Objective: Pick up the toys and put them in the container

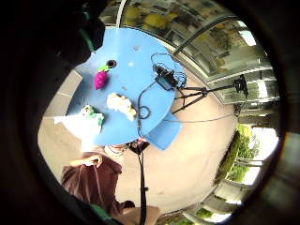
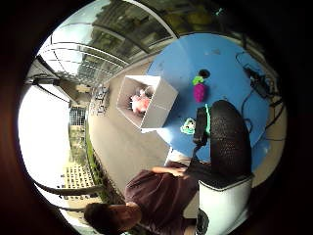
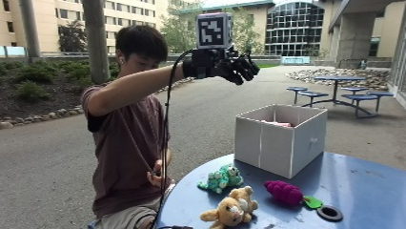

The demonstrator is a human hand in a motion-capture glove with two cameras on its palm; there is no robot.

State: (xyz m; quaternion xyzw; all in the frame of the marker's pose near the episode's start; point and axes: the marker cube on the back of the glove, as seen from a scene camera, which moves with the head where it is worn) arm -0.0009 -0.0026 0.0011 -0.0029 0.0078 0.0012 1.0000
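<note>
My gloved right hand (image 3: 227, 64) is raised high above the blue round table (image 3: 361, 186), fingers loosely curled and holding nothing. A white open box (image 3: 279, 138) stands on the table's far edge with a pink toy (image 3: 276, 123) inside it. In front of the box lie a green plush turtle (image 3: 220, 179), a tan teddy bear (image 3: 231, 210) and a magenta grape plush (image 3: 283, 192) with a green leaf. The palm views look down on the box (image 2: 146, 103), the grape plush (image 2: 199, 91), the turtle (image 2: 188, 127) and the teddy (image 1: 121, 104). A gloved finger (image 2: 227, 142) hides part of the table.
A black ring (image 3: 329, 213) lies beside the grape plush. A black device with cables (image 1: 164, 77) sits on the table's other side, next to a tripod (image 1: 206, 91) on the pavement. The person's bare hand (image 3: 155, 179) rests by their lap.
</note>
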